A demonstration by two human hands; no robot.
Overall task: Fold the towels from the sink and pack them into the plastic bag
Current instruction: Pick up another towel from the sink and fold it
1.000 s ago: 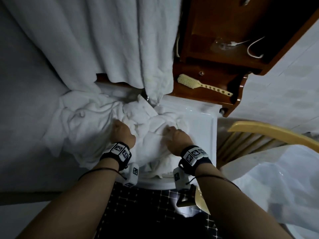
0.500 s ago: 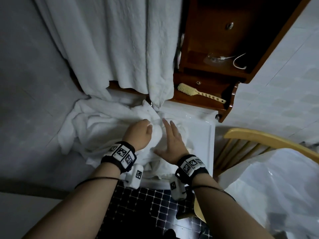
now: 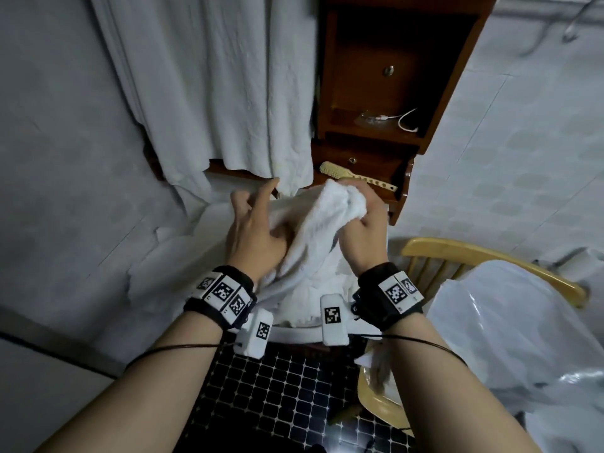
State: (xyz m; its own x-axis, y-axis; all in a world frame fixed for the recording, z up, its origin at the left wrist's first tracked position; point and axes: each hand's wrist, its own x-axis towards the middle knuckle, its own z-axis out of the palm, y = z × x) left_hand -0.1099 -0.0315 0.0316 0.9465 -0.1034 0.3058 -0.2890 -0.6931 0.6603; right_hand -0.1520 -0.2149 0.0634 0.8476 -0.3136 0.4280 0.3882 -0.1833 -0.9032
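Note:
A white towel (image 3: 318, 223) is lifted above the white sink (image 3: 294, 331), its lower part still trailing into the pile of towels (image 3: 304, 289) there. My right hand (image 3: 362, 230) grips the bunched upper end of the towel. My left hand (image 3: 253, 233) is beside it on the left with fingers spread, its thumb side touching the towel's edge. The clear plastic bag (image 3: 510, 325) lies on the wooden chair at the right.
A larger white towel (image 3: 228, 93) hangs on the wall behind the sink. A wooden cabinet (image 3: 385, 103) with a brush (image 3: 353, 178) on its shelf stands behind. The yellow wooden chair (image 3: 464, 253) is at right; dark tiled floor (image 3: 277, 397) lies below.
Both hands rose from the pile in the sink. My right hand, flat half a second ago, now grips a towel end and has lifted it; my left hand has opened beside it.

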